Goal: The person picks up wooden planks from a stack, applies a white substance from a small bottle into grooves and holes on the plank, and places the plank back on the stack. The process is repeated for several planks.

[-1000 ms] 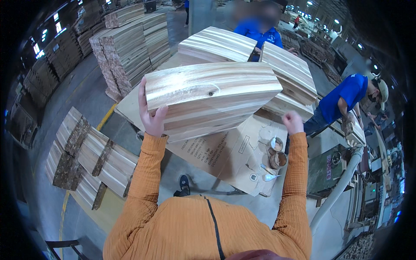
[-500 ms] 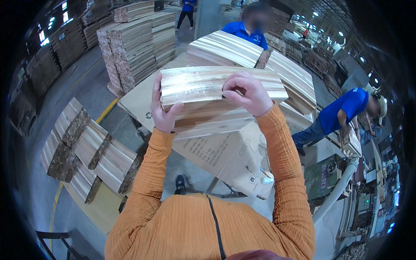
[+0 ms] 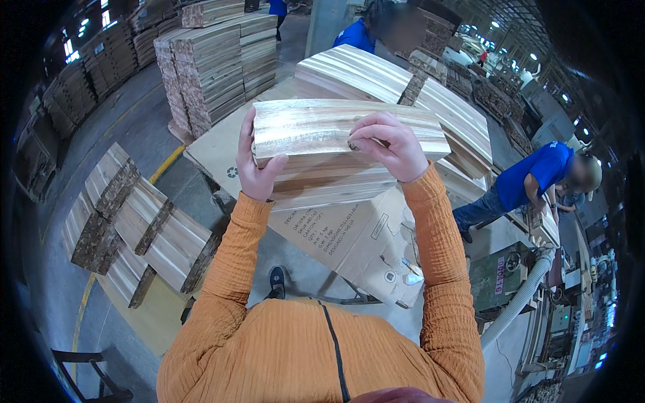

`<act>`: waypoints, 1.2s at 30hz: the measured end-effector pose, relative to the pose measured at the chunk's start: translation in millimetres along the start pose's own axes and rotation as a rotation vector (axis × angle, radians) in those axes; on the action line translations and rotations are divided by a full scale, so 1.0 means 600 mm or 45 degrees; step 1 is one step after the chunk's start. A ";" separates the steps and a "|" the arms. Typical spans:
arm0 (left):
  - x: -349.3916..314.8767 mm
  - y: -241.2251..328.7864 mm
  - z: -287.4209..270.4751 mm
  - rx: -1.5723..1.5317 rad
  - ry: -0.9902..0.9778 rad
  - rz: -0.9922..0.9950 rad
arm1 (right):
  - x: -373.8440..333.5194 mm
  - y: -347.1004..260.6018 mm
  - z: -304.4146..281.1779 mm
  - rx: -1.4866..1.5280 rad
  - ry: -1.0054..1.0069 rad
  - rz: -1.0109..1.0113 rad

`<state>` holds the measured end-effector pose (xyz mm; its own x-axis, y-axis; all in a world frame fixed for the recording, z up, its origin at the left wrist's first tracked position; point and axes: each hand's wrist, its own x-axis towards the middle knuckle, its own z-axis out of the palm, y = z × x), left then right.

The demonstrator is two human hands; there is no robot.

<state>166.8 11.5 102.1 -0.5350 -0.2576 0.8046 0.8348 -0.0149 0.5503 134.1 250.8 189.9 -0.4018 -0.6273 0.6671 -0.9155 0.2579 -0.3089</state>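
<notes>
A pale, streaked wooden board (image 3: 302, 124) lies across the top of a stack of boards (image 3: 329, 183) in front of me. My left hand (image 3: 259, 168) grips its left end, thumb on the near edge and fingers round the far side. Over the board's right half, my right hand (image 3: 393, 146) is closed in a pinch at the near edge. A small dark bit shows at those fingertips, too small to name. Beneath the stack is a flattened cardboard sheet (image 3: 316, 235) with printing.
Wider pale boards (image 3: 363, 70) lie just beyond, with a person in blue (image 3: 356, 37) behind them. Tall board stacks (image 3: 208, 74) stand far left; more boards (image 3: 171, 242) rest at left. Another person in blue (image 3: 537, 171) bends beside a green machine (image 3: 497, 272) at right.
My right fingers have lifted and opened a little from their tighter curl, still at the near edge. The left grip stays. The person across has leaned left, their hand no longer visible.
</notes>
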 end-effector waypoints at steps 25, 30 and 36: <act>0.022 -0.015 0.000 -0.005 -0.003 -0.055 | -0.032 -0.014 0.014 -0.531 0.016 -0.114; 0.022 -0.015 0.001 -0.006 0.016 -0.085 | -0.033 -0.018 0.018 -0.526 0.104 -0.038; 0.023 -0.015 0.000 0.014 -0.004 -0.077 | -0.028 -0.012 0.022 -0.751 0.106 -0.161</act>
<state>151.8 8.0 108.4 -0.5847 -0.2538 0.7705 0.7995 -0.0195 0.6004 147.8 249.6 172.2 -0.2674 -0.6264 0.7322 -0.8045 0.5634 0.1881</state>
